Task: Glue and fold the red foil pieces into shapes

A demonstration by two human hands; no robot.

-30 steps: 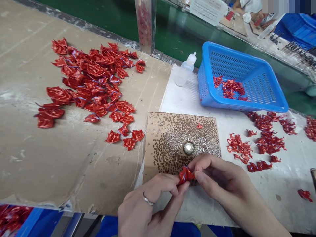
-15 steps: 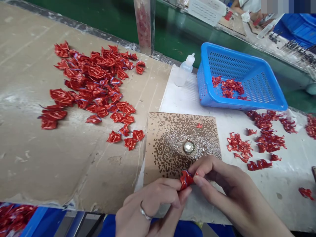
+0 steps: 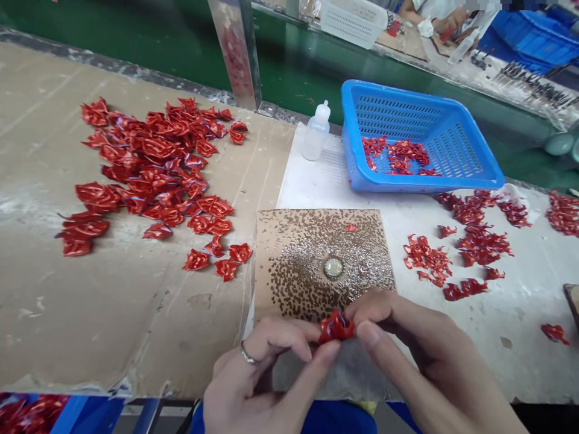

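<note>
Crimped foil pieces [image 3: 149, 160] lie heaped on a cardboard sheet [image 3: 113, 319] at left — just right of it, a glitter-dotted card [image 3: 289, 283] sits on a bench cover [image 3: 520, 355]. Behind the card stand a squeeze bottle [image 3: 314, 138] and a perforated plastic basket [image 3: 407, 185] holding more pieces — others lie scattered right of the card.

Both hands low center, fingertips nearly meeting. Left hand [image 3: 253, 377] rises from the bottom edge, thumb and index curled inward, pinching. Right hand [image 3: 409, 343] comes in from lower right, thumb and index pinching opposite, right forearm [image 3: 470, 401] angled in. Remaining fingers loosely curled.
</note>
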